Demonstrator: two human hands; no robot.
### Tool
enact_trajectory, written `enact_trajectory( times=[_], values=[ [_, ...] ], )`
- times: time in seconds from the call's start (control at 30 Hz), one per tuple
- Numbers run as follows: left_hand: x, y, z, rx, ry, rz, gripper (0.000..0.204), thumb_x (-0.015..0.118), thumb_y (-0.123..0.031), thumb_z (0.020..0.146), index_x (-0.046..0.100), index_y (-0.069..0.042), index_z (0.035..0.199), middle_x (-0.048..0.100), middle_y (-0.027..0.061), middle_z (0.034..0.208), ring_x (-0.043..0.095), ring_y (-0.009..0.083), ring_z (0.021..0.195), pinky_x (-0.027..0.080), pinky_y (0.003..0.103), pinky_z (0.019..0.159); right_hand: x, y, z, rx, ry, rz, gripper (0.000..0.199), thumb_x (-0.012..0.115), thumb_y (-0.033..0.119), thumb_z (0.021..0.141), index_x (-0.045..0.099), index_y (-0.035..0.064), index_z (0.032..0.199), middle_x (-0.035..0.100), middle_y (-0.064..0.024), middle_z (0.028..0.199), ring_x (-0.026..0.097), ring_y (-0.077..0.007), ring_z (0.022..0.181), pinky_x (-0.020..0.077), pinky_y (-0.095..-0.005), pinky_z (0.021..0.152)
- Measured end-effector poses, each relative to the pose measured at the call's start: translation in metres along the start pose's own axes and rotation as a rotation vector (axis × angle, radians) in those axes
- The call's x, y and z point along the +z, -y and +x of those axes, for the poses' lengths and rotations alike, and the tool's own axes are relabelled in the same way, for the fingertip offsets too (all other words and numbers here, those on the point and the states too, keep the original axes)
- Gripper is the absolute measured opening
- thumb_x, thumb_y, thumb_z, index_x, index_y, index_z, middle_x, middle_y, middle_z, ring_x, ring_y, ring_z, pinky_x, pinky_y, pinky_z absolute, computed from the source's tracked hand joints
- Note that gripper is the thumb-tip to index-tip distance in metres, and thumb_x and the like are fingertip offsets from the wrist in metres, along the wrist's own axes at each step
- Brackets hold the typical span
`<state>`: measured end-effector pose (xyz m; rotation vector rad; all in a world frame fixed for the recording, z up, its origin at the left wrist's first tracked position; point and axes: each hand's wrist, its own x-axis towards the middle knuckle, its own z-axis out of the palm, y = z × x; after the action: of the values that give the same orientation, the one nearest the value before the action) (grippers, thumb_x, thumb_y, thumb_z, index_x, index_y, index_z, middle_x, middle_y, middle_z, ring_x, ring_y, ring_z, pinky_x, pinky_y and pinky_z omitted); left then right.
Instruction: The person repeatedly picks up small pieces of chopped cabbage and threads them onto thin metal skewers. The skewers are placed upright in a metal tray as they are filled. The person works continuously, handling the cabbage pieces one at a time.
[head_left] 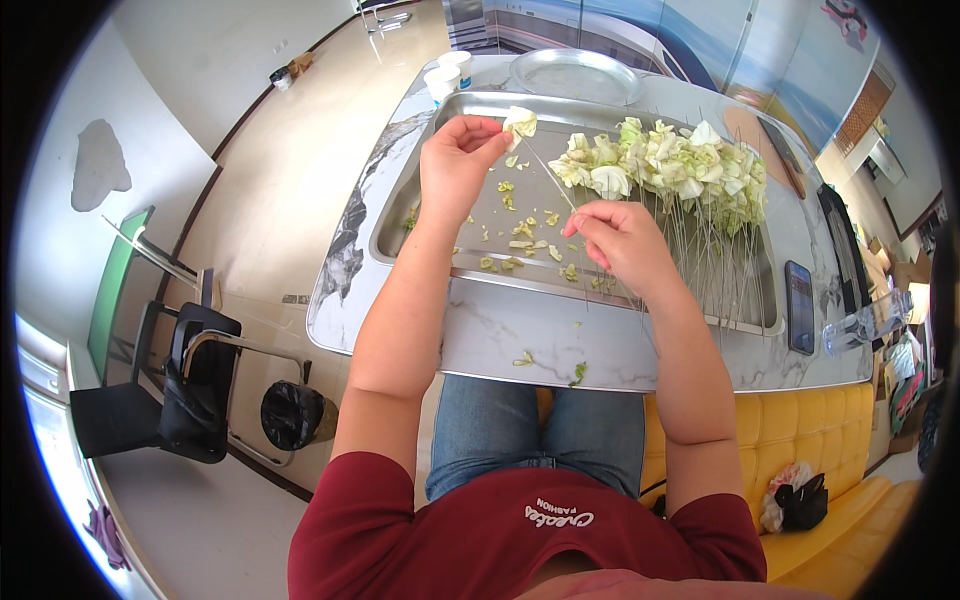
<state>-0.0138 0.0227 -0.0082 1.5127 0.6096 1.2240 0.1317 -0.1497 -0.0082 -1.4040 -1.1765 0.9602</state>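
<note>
Between the thumb and fingers of my left hand (pixel 457 160) is a pale piece of cabbage leaf (pixel 520 122), held over the tray's far left part. My right hand (pixel 622 240) pinches a thin skewer (pixel 548 172), which slants up and left to the leaf. Whether its tip has pierced the leaf is too small to tell. Many skewers loaded with cabbage leaves (pixel 690 165) lie heaped on the right side of the metal tray (pixel 505 272), their bare ends pointing toward me. Small cabbage scraps (pixel 528 243) are scattered on the tray between my hands.
Paper cups (pixel 441 82) and a round metal plate (pixel 577 78) stand beyond the tray. A phone (pixel 799 306) and a clear plastic container (pixel 862 325) are on the marble-patterned table (pixel 550 345) at right. A black chair (pixel 190 390) stands on the left.
</note>
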Motion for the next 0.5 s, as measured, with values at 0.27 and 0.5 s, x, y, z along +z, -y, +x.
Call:
enact_trajectory(
  times=[0.27,0.5],
  values=[
    [0.000,-0.003,-0.002,-0.038,0.017,-0.021,0.015,0.067,-0.002,0.085,0.063,0.001,0.099,0.068,0.0067,0.091,0.065,0.0118,0.082,0.053,0.024,0.075,0.002,-0.002,0.001,-0.004,-0.017,0.002,0.018,0.053,0.012,0.092,0.065,0.0001,0.084,0.042,0.0052,0.054,0.035,-0.0029,0.047,0.0263,-0.0231,0.044],
    [-0.012,0.008,0.008,-0.242,-0.068,-0.451,0.017,0.058,-0.003,0.090,0.058,0.000,0.106,0.065,0.0075,0.098,0.064,0.0150,0.089,0.053,0.025,0.078,0.003,-0.001,-0.001,0.000,-0.002,-0.019,0.017,0.055,0.013,0.092,0.066,0.0020,0.085,0.043,0.0055,0.055,0.035,-0.0024,0.049,0.0271,-0.0228,0.045]
  ],
)
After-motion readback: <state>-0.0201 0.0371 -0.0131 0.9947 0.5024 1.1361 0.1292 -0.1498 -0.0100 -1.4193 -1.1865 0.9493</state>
